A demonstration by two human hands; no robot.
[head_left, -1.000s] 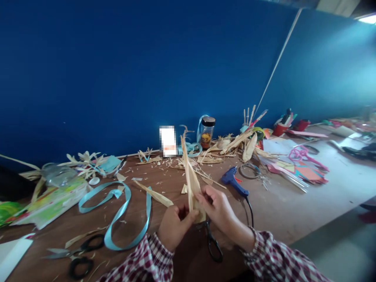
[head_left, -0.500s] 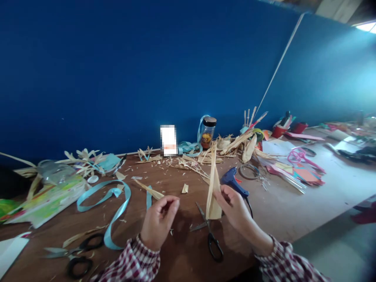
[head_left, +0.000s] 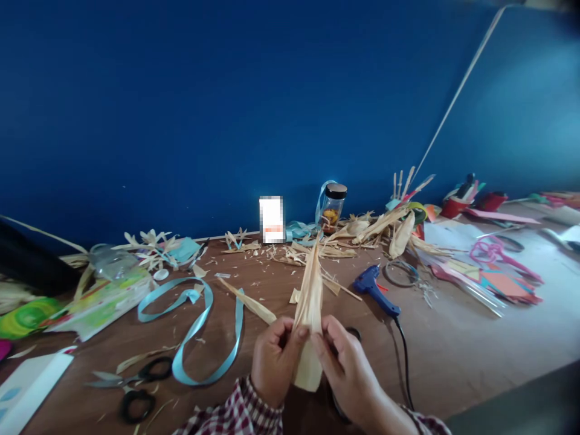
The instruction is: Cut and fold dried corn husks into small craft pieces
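A pale dried husk (head_left: 310, 302) stands upright between my two hands, its pointed tip up and its wide cut end down. My left hand (head_left: 278, 359) pinches its left edge, thumb in front. The right edge is pinched by my right hand (head_left: 347, 368). Behind my right hand a pair of scissors is mostly hidden, only bits of its black handles showing. A narrow husk strip (head_left: 254, 304) lies just beyond my left hand, near the light blue ribbon (head_left: 202, 326) that curls over the brown table (head_left: 244, 399).
Black-handled scissors (head_left: 136, 386) lie open at the left. A blue glue gun (head_left: 375, 290) with a black cord is on the right. Along the blue wall are a lidded jar (head_left: 334, 205), husk pieces and scraps. Pink scissors (head_left: 498, 257) and coloured paper lie farther right.
My left hand has moved right and taken hold of the husk, which my right hand held alone before. Both hands are now together lower down, and the view has shifted left.
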